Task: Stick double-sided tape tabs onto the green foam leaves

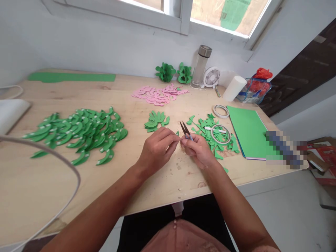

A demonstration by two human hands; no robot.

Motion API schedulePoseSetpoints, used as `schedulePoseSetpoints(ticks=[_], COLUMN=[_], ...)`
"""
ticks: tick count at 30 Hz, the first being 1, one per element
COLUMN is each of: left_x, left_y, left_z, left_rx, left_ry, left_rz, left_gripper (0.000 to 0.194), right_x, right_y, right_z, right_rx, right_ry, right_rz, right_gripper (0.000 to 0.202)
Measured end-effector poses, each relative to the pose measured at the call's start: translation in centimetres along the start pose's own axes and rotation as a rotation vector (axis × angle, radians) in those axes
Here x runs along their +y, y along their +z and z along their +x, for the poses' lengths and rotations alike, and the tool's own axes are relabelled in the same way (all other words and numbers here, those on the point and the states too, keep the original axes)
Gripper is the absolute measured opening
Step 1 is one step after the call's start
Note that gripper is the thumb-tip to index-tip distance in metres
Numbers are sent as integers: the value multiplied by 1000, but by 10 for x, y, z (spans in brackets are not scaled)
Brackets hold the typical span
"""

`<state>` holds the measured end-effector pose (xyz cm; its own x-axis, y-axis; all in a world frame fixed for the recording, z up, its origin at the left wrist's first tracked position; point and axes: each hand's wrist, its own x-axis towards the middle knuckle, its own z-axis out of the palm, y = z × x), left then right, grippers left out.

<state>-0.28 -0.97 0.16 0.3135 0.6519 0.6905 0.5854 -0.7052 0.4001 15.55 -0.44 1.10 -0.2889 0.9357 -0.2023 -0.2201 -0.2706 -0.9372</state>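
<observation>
My right hand (198,150) is closed around a small pair of scissors (185,130), dark blades apart and pointing away from me, with blue handles mostly hidden in the palm. Beside it, my left hand (159,148) is pinched, its fingertips meeting those of the right. A small green paper piece (177,133) peeks out at the left fingertips; most of it is hidden. Just beyond the left hand lie several curved green paper cutouts (156,120). Green paper scraps (210,131) spread to the right of the scissors, with a tape roll (221,134) on top.
A big pile of green paper curves (86,129) covers the left side. Pink cutouts (160,95), two green paper shapes (165,72), a glass bottle (200,66) and a fan (211,77) stand or lie behind. Green sheets (252,133) lie right. A cable (75,175) arcs at left.
</observation>
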Motion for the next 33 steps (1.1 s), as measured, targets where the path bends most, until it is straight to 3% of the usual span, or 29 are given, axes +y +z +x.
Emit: schedulePoseSetpoints(ticks=[8,12,20,25,33], left_x=[2,3,8,8,9], left_y=[-1,-3,-6,-6,-6], left_z=[0,3,7,8,9], left_rx=[-8,-35,-76,-100,-112], left_ry=[-173,-358,-756,-840,-862], left_rz=[-131,-261,-591,-671,-676], left_gripper=[13,12,14,14,15], right_x=[8,13,13,12,14], right_y=[-4,-5,-4,-3,-3], right_z=[3,5,5,4,4], right_rx=[97,156,193,183,186], right_ry=[-103,-199,-236,-252,-277], right_rz=[-94,-246,-394,-435,-505], right_gripper=[22,17,13,12,9])
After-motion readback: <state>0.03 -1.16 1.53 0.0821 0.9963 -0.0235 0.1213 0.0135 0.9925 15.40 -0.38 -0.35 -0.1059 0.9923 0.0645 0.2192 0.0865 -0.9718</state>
